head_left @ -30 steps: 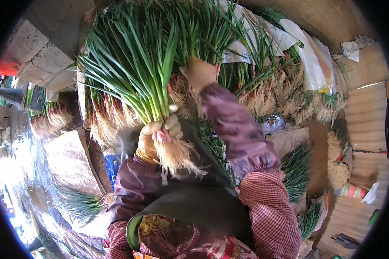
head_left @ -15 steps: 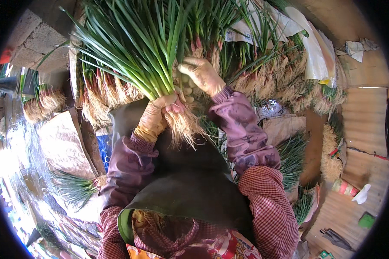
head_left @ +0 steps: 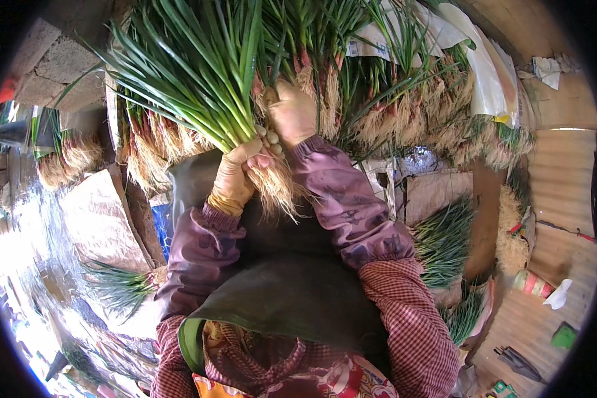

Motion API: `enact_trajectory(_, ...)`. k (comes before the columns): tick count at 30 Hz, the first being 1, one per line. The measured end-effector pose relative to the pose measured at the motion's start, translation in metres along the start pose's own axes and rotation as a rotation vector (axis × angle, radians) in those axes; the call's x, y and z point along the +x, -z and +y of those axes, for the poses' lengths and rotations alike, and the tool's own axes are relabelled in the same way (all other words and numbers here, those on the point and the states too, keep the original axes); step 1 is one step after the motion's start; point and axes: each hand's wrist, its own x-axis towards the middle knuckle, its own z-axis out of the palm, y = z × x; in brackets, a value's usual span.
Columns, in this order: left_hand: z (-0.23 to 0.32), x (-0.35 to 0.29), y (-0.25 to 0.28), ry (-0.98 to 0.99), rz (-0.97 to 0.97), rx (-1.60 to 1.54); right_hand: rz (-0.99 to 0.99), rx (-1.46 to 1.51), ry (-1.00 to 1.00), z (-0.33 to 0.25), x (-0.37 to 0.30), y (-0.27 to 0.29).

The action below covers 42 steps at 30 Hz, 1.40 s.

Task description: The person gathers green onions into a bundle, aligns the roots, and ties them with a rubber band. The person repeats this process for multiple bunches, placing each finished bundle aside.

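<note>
While the head view looked down over your dark apron [head_left: 278, 272], your left hand [head_left: 235, 174] was wrapped around a bunch of green onions [head_left: 229, 109], thumb and fingers pressed about the pale bases just above the roots [head_left: 275, 186]. The bunch was in front of you, leaves fanning up and leftward, roots hanging over the apron. Your right hand [head_left: 292, 111] was just right of the bunch, beside a row of rooted onions [head_left: 411, 113]; its fingers looked curled, but whether they pinched a stem could not be told.

Judged technique: a firm, even hold low down suited keeping the bases level, while harder squeezing risked bruising them. For the right hand, a pinch at the sturdy base seemed best, since tugging on leaves or tangled roots could have torn them.
</note>
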Motion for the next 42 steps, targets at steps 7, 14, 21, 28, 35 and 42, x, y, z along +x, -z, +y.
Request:
enact_trajectory(7, -0.021, -0.042, -0.007, 0.173, -0.252, -0.222, 0.087, -0.013, -0.255, 0.044, 0.038, -0.017)
enact_trajectory(14, 0.006, -0.019, 0.001, 0.086, -0.099, 0.023, -0.121, 0.359, -0.472, 0.033, 0.04, 0.056)
enact_trajectory(21, -0.011, 0.002, -0.004, 0.169, 0.078, 0.162, -0.07, -0.247, 0.148, 0.009, -0.011, 0.04)
enact_trajectory(28, 0.005, -0.02, -0.031, 0.125, -0.153, -0.156, -0.226, -0.092, -0.362, 0.113, -0.007, 0.042)
enact_trajectory(35, -0.013, -0.013, 0.001, 0.239, 0.07, 0.002, -0.645, 0.828, -0.515, 0.006, -0.011, 0.066)
enact_trajectory(42, 0.026, -0.033, -0.029, -0.043, 0.058, 0.227, -0.078, 0.908, -0.374, 0.047, 0.04, 0.144)
